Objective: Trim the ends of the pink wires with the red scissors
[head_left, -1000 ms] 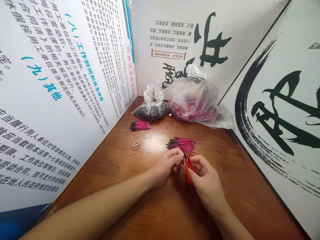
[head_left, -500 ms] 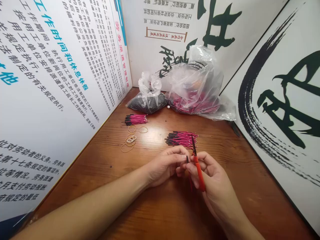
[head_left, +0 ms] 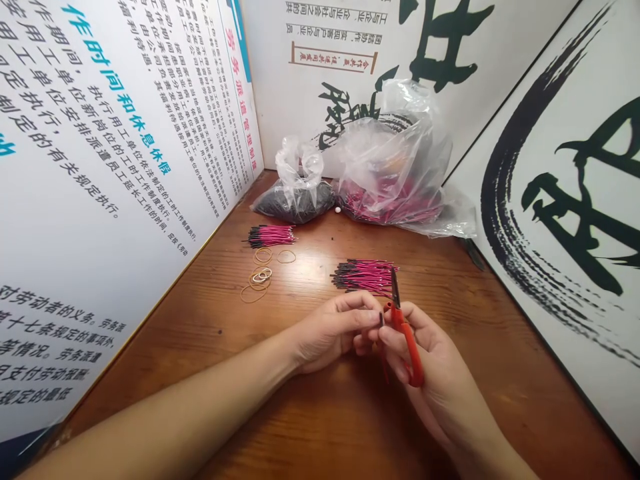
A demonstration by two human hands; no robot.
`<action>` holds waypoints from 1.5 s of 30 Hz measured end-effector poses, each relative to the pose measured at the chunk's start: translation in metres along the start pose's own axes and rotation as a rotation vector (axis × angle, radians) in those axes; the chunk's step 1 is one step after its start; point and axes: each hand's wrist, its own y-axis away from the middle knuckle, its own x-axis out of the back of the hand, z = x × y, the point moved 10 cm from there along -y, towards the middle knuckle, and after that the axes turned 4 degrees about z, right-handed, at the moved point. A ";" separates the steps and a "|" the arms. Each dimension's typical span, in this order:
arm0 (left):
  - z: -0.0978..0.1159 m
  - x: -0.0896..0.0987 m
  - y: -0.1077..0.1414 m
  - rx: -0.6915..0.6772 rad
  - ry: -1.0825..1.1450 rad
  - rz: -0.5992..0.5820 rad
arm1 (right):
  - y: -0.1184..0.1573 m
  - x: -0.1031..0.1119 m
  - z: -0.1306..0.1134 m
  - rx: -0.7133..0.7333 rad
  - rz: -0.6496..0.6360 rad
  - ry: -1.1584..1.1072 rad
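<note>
Left forearm: bare and slim, narrowing toward the wrist, with no sleeve reaching the frame's lower edge (head_left: 165, 407).
Left hand: bare, with long, slender fingers (head_left: 350, 305) (head_left: 333, 331).
Right forearm: bare, slim and tapering, running off the lower edge (head_left: 493, 440).
Right hand: bare too, with narrow, slender fingers (head_left: 417, 317) (head_left: 435, 377).

**Left hand** (head_left: 330, 333): curled around a thin black-tipped wire (head_left: 381, 320).
**Right hand** (head_left: 430, 380): grips red-handled snips (head_left: 411, 350), dark blades upright.
**Brown wooden surface** (head_left: 195, 313): loose bundle of pink black-tipped wires (head_left: 364, 277) just beyond the hands; smaller pink bundle (head_left: 270, 236); tan rubber bands (head_left: 260, 280); two clear plastic bags (head_left: 300, 167) (head_left: 395, 147) in the far corner.
</note>
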 end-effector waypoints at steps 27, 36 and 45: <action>0.059 -0.001 0.015 -0.549 -0.509 0.301 | 0.004 0.036 -0.035 0.252 0.234 0.500; 0.081 0.019 0.024 -0.703 -0.677 0.482 | 0.019 0.037 -0.055 0.450 0.143 1.055; 0.081 0.015 0.024 -0.725 -0.701 0.450 | 0.025 0.029 -0.055 0.502 0.137 1.111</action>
